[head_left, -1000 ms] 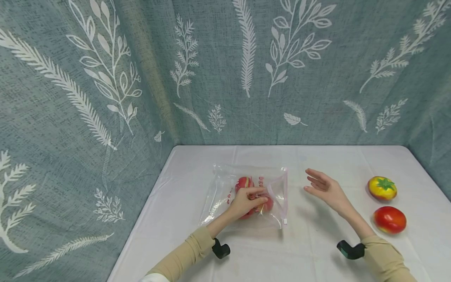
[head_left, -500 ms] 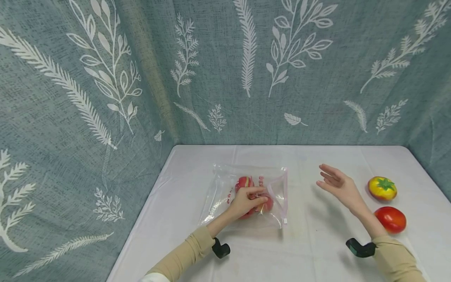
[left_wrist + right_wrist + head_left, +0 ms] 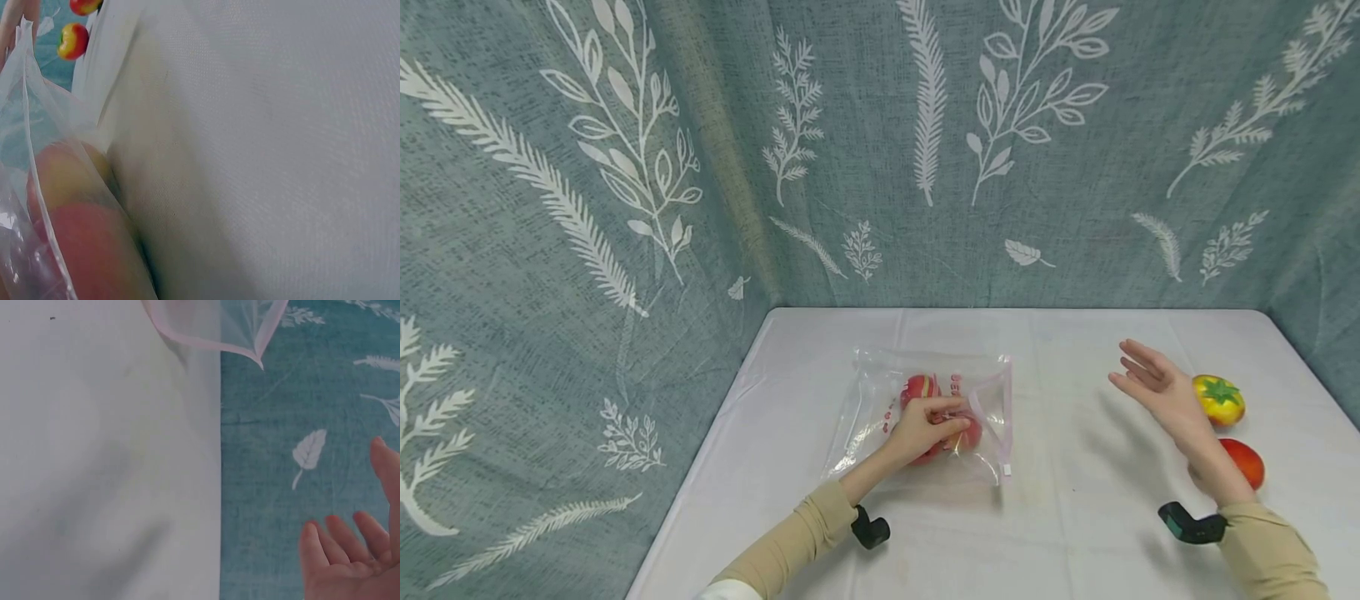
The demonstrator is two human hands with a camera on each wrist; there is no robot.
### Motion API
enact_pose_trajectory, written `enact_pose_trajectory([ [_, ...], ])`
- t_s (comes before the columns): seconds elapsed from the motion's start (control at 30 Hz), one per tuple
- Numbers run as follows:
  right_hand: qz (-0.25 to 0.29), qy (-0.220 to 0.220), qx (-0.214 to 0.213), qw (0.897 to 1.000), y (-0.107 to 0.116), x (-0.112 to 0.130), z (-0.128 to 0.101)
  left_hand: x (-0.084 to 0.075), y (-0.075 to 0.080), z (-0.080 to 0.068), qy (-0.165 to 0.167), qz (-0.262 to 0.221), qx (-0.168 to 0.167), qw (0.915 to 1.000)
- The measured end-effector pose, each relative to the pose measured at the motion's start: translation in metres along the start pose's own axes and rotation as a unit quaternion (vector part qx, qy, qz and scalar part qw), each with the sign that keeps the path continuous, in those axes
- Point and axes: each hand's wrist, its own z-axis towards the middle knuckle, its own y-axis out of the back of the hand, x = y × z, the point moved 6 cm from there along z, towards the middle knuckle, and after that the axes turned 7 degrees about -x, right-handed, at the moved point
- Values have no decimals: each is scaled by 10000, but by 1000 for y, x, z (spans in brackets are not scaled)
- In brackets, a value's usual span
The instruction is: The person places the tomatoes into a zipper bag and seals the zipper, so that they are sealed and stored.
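A clear zip bag (image 3: 861, 417) with red printing and a pink-edged mouth lies on the table, several red-and-yellow round fruits (image 3: 920, 388) inside it. My left hand (image 3: 916, 432) pinches the bag's film near its mouth, over the fruits. In the left wrist view the bagged fruits (image 3: 94, 250) show through the plastic. My right hand (image 3: 1165, 396) is raised over the table, fingers spread and holding nothing. Close beside it are a yellow-and-red fruit with a green leafy top (image 3: 1221, 400) and a glossy red fruit (image 3: 1247, 462), both partly hidden by my right hand and forearm.
The white-covered table (image 3: 1060, 542) ends at a blue-green curtain (image 3: 865, 150) with white leaf prints, behind and on both sides. Black wrist cameras (image 3: 871, 530) sit under both sleeves. A white slider (image 3: 1007, 471) shows at the bag's near corner.
My right hand has moved rightward, away from the bag, and slightly farther back, now covering part of both loose fruits. My left hand and the bag stay in place.
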Motion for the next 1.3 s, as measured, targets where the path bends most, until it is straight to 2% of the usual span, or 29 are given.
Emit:
enact_pose_trajectory([
  [0.17,13,-99,-200,9998,12,-10,0,0,0,0,11,-15,21,10000],
  [0.4,-361,-532,-878,9941,32,-31,2,0,0,0,71,-90,42,9999],
  [0.63,-587,-911,-1043,9886,47,-31,-2,0,0,-1,98,-26,5,9999],
  [0.93,-562,-1173,-1498,9801,72,-84,7,1,0,-1,100,-2,12,9999],
  [1.3,-770,-1965,-1859,9596,84,-59,-12,-1,1,-1,40,126,-43,9999],
])
